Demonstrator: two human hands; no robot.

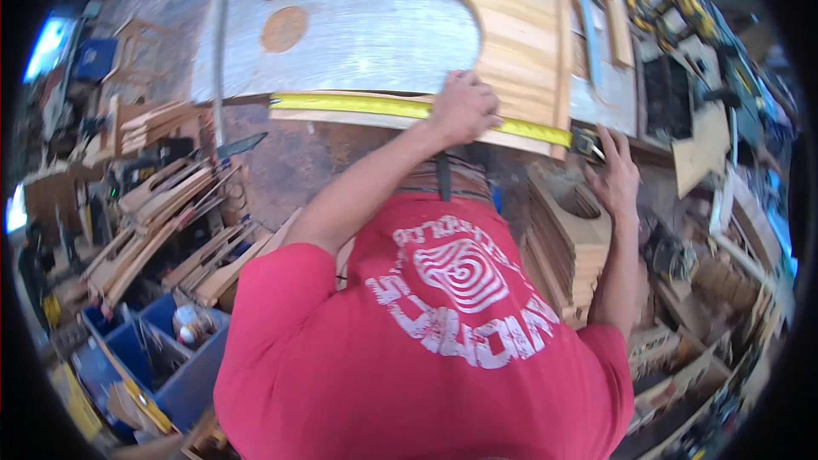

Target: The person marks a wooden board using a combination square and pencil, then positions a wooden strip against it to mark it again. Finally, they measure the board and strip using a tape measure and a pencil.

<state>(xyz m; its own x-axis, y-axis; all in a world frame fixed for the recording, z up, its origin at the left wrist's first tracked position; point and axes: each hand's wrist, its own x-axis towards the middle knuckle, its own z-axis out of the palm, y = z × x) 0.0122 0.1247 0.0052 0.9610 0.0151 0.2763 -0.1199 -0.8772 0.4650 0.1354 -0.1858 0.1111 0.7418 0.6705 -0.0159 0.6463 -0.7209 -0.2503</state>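
Observation:
A yellow tape measure is stretched out along the near edge of a light wooden panel with a large curved cut-out. My left hand is closed over the tape blade near the panel's middle, its fingers curled; the fingertips are partly hidden. At the panel's right end sits the dark tape case. My right hand is beside the case, thumb and fingers around its right side. The panel lies on a metal-topped table.
A clamp grips the table's left side. Stacked wooden pieces stand below the right end. Wood strips and blue bins are at the left; yellow power tools lie at the upper right.

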